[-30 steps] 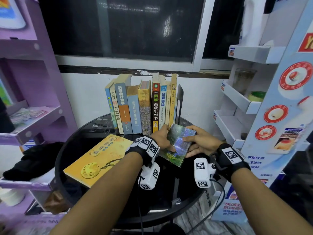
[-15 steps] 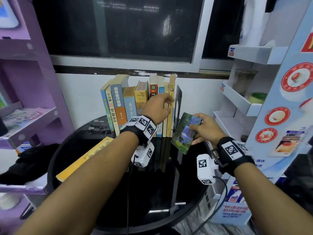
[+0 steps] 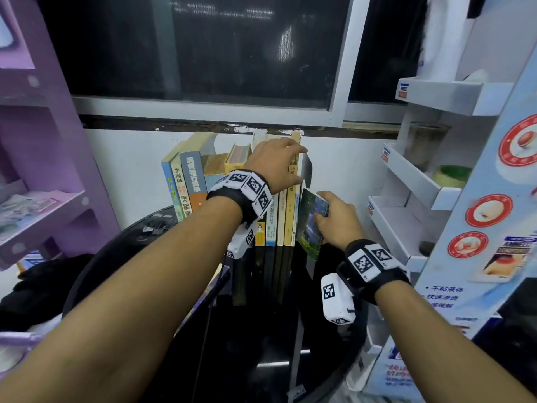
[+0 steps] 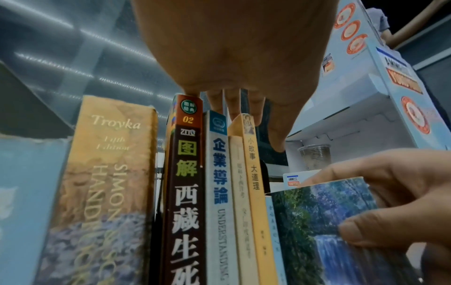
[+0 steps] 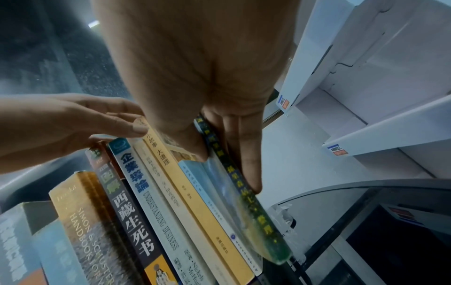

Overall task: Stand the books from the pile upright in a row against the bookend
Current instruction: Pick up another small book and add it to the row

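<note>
Right hand (image 3: 334, 225): my thumb and fingers pinch the waterfall book (image 3: 312, 222), upright, at the row's right end beside the bookend (image 3: 306, 170), ready to slot in. Left hand (image 3: 276, 164): fingers straight, pressing the row of books (image 3: 279, 219) leftward to open a gap.

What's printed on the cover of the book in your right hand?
A waterfall among green and blue foliage covers the book held by the right hand; the left wrist view shows it best.
</note>
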The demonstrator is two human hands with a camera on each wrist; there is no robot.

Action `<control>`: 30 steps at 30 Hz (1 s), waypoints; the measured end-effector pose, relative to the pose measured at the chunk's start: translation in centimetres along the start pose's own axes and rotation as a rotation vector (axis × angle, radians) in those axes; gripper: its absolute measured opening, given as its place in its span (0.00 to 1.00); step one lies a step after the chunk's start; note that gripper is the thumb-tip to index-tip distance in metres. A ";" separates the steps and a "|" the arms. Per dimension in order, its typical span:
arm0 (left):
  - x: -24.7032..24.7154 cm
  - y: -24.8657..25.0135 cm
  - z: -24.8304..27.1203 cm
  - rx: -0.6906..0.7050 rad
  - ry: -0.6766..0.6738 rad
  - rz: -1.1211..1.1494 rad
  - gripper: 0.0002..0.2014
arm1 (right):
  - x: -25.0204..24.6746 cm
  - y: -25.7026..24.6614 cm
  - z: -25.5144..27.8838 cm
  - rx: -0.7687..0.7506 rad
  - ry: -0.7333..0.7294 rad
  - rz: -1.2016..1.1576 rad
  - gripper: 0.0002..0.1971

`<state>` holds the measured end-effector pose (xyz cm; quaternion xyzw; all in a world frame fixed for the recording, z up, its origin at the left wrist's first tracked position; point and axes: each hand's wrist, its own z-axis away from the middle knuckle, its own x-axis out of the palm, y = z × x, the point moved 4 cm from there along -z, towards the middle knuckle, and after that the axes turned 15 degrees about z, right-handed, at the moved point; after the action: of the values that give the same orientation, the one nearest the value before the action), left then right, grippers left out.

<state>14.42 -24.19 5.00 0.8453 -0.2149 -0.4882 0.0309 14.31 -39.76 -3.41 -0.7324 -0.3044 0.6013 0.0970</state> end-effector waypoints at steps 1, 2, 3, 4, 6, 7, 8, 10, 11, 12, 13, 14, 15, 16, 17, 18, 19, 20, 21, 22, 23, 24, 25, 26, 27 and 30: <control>0.1 -0.2 -0.2 -0.002 -0.028 -0.031 0.33 | 0.0 -0.1 -0.2 0.004 0.017 0.014 0.19; 0.2 -0.4 -0.3 -0.001 -0.046 -0.056 0.34 | 0.0 -0.1 -0.4 0.006 0.028 0.023 0.19; 0.2 -0.6 -0.5 0.004 -0.057 -0.076 0.35 | 0.0 -0.3 -0.5 0.001 0.025 0.029 0.18; 0.2 -0.7 -0.6 0.010 -0.066 -0.093 0.35 | 0.1 -0.4 -0.7 -0.009 0.016 0.036 0.18; 0.0 -1.1 -0.6 0.015 -0.068 -0.110 0.34 | 0.2 -0.7 -0.8 -0.026 -0.003 0.040 0.19; -0.1 -1.2 -0.6 0.018 -0.060 -0.113 0.32 | 0.3 -0.9 -1.0 -0.040 -0.001 0.029 0.20; -0.1 -1.3 -0.6 0.023 -0.049 -0.117 0.31 | 0.5 -1.0 -1.1 -0.054 0.006 0.012 0.22; -0.1 -1.6 -0.5 0.024 -0.033 -0.133 0.27 | 1.0 -1.2 -1.4 -0.061 0.003 -0.011 0.24; -0.1 -1.7 -0.5 0.022 -0.027 -0.139 0.26 | 1.2 -1.3 -1.5 -0.062 -0.007 -0.018 0.25; -0.2 -1.8 -0.5 0.016 -0.019 -0.141 0.25 | 1.4 -1.5 -1.6 -0.066 -0.016 -0.024 0.26; -0.3 -1.9 -0.4 0.008 -0.012 -0.139 0.24 | 1.6 -1.6 -1.7 -0.067 -0.024 -0.027 0.26; -0.4 -2.0 -0.4 -0.002 -0.007 -0.138 0.24 | 1.9 -1.7 -1.9 -0.066 -0.033 -0.026 0.27; -0.5 -2.2 -0.4 -0.010 -0.006 -0.137 0.24 | 2.2 -1.7 -2.1 -0.065 -0.042 -0.025 0.27; -0.6 -2.3 -0.3 -0.016 -0.008 -0.135 0.24 | 2.6 -1.7 -2.4 -0.066 -0.050 -0.028 0.28; -0.6 -2.4 -0.3 -0.021 -0.009 -0.133 0.24 | 2.9 -1.7 -2.6 -0.066 -0.059 -0.031 0.28; -0.7 -2.5 -0.3 -0.024 -0.008 -0.132 0.24 | 3.2 -1.7 -2.8 -0.068 -0.063 -0.034 0.28; -0.8 -2.6 -0.2 -0.026 -0.005 -0.132 0.24 | 3.4 -1.8 -3.0 -0.071 -0.068 -0.037 0.28; -0.9 -2.6 -0.2 -0.027 -0.002 -0.133 0.25 | 3.6 -1.8 -3.1 -0.077 -0.074 -0.038 0.29; -0.9 -2.7 -0.2 -0.027 0.001 -0.132 0.25 | 3.7 -1.8 -3.3 -0.082 -0.084 -0.035 0.30; -0.9 -2.7 -0.1 -0.027 0.004 -0.129 0.25 | 3.8 -1.8 -3.4 -0.085 -0.095 -0.034 0.31; -0.9 -2.8 -0.1 -0.030 0.005 -0.123 0.26 | 3.9 -1.8 -3.5 -0.088 -0.106 -0.033 0.32; -0.9 -2.8 -0.1 -0.034 0.006 -0.117 0.26 | 3.9 -1.8 -3.7 -0.093 -0.113 -0.034 0.33; -0.9 -2.8 0.0 -0.038 0.008 -0.111 0.26 | 3.9 -1.8 -3.8 -0.099 -0.120 -0.035 0.33; -0.8 -2.9 0.0 -0.039 0.010 -0.108 0.27 | 3.9 -1.8 -3.9 -0.106 -0.128 -0.038 0.33; -0.8 -2.9 0.0 -0.037 0.010 -0.107 0.27 | 3.8 -1.8 -3.9 -0.114 -0.140 -0.042 0.33; -0.9 -2.8 0.0 -0.038 0.006 -0.106 0.27 | 3.8 -1.7 -4.1 -0.136 -0.173 -0.063 0.33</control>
<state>14.96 -21.35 4.98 0.8562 -0.1605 -0.4906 0.0217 17.99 -35.40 -4.58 -0.6727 -0.3746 0.6369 0.0395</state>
